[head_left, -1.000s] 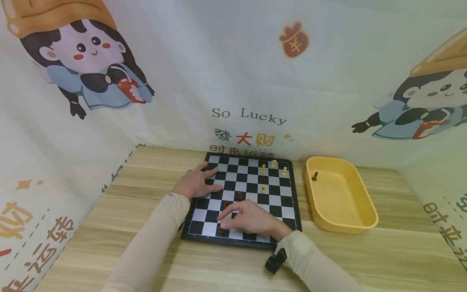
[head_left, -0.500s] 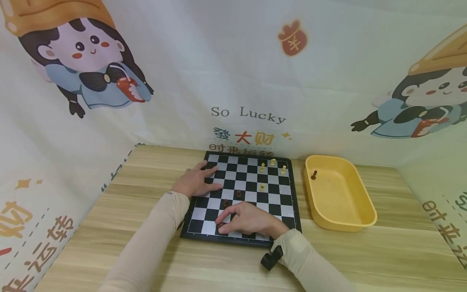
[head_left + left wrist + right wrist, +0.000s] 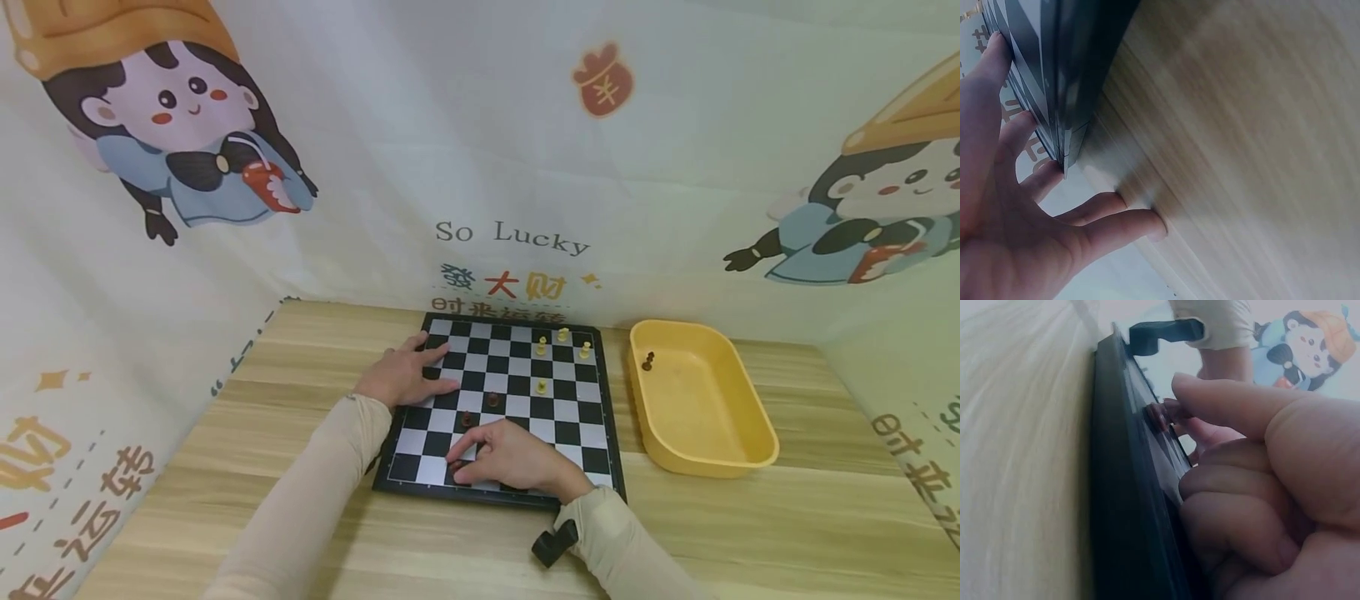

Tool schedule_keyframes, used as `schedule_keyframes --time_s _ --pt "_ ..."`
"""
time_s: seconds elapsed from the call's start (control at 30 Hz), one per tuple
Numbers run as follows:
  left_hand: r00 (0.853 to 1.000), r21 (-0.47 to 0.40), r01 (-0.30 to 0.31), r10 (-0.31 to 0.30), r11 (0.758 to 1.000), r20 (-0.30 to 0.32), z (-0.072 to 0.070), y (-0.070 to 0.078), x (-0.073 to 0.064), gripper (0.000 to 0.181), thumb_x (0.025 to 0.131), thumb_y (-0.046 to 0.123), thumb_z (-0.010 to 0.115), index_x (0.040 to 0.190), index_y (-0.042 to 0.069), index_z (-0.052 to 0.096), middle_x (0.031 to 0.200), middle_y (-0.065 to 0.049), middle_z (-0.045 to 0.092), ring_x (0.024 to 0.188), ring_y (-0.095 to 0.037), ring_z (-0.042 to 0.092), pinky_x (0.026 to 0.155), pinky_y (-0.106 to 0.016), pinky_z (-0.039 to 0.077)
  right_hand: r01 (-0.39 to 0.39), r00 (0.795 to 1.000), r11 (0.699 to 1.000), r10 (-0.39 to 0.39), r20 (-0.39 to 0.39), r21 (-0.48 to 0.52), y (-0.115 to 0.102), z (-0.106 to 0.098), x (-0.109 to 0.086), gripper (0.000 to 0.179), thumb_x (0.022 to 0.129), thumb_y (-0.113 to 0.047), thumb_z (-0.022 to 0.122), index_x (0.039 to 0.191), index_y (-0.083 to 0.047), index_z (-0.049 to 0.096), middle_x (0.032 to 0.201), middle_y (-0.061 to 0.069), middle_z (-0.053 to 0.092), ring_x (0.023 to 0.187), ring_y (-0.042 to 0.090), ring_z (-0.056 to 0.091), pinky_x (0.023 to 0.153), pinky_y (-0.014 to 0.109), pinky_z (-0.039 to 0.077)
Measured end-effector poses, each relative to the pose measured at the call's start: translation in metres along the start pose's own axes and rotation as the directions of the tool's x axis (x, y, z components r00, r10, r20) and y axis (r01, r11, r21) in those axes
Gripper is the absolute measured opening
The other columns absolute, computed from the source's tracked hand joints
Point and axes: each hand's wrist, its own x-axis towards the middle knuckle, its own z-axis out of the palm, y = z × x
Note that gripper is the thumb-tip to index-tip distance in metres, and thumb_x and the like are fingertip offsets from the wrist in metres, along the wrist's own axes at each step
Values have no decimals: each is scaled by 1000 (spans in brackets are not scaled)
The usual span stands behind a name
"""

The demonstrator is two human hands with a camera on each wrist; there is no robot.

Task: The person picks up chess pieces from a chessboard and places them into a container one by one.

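Dark chess piece [image 3: 1159, 417] is on the near row of the chessboard [image 3: 498, 346], lower middle of the head view. The R hand [image 3: 517, 454] pinches its upper part btwn thumb & index, other fingers folded in toward the palm. Its base is on the board or v. close to it, can't tell which. Prob. light, hard plastic, bit slick on the curves; won't squash, doubt it's fragile, but small enough to tip if nudged. Best hold IMO: upper part, thumb one side, index opp.

L hand [image 3: 401, 375] is well apart from R, fingers spread over the board's left edge, just left of the frame's middle; no piece in it. Board looks flat & stiff, prob. slides easily, so that edge = good spot to steady it.

Just above the R hand in frame: a reddish piece [image 3: 467, 419] & another reddish piece [image 3: 492, 400]. Right of those, a lone pale piece [image 3: 542, 387]; three pale pieces [image 3: 541, 347] nr the board's top right corner.

Right of frame: yellow tray [image 3: 701, 467] w/ a small brown piece [image 3: 648, 362] by its left wall. Wood table [image 3: 300, 367] underneath, printed curtain [image 3: 375, 150] behind.
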Motion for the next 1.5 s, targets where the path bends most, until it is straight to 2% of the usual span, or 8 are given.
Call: schedule_keyframes --time_s 0.13,0.27,0.67,0.9,1.03,1.27,1.37,1.5 --pt "1000 -6 5 -5 1000 0 0 1 0 80 92 71 57 159 34 34 173 -13 16 147 -56 33 118 -64 36 26 1000 998 -27 -11 -61 -1 2 -1 14 89 -18 78 103 -17 78 58 -9 60 45 3 38 45 20 30" --pt "1000 1 1 -1 1000 1 0 1 -1 80 93 71 56 159 34 34 172 -13 16 147 -57 33 118 -65 36 34 999 996 -36 -19 -77 0 3 -1 11 89 -19 77 100 -17 79 58 -9 60 45 3 37 45 20 30" --pt "1000 -3 4 -4 1000 7 1 1 -3 79 93 69 56 160 33 34 173 -13 16 145 -62 30 116 -68 35 60 998 996 -61 -19 -70 3 3 -1 9 91 -19 76 99 -17 80 56 -7 57 45 3 35 45 20 28" --pt "1000 -5 -4 4 1000 6 -1 2 -1 79 94 69 56 160 32 33 172 -14 16 145 -61 31 117 -67 34 68 998 997 -69 -10 -26 4 1 -1 11 91 -18 76 101 -13 80 53 -8 54 45 3 33 45 19 27" --pt "1000 -12 7 -7 1000 16 -1 2 -1 80 93 70 56 160 33 32 173 -14 15 147 -61 29 118 -68 33 57 998 998 -57 17 5 6 0 -1 11 91 -18 76 101 -15 80 53 -10 54 46 3 35 45 19 27" --pt "1000 23 -13 13 1000 4 -1 0 -2 79 94 70 54 160 33 33 172 -14 17 145 -61 33 117 -65 36 50 997 999 -51 65 18 5 -8 -5 11 90 -15 77 100 -16 80 53 -10 55 45 4 35 45 19 28" --pt "1000 23 -10 10 1000 7 -1 0 -3 78 94 70 54 160 33 33 172 -14 17 144 -61 33 117 -65 37 54 995 999 -53 79 -8 2 -12 -8 11 90 -15 77 100 -15 80 53 -10 53 45 3 35 44 19 28" --pt "1000 14 -2 1 1000 8 -2 2 -3 78 95 69 54 160 33 33 172 -13 17 145 -60 32 117 -65 37 62 997 995 -58 45 -75 -4 -20 -14 12 92 -20 76 101 -14 80 55 -9 54 48 5 36 47 19 29"
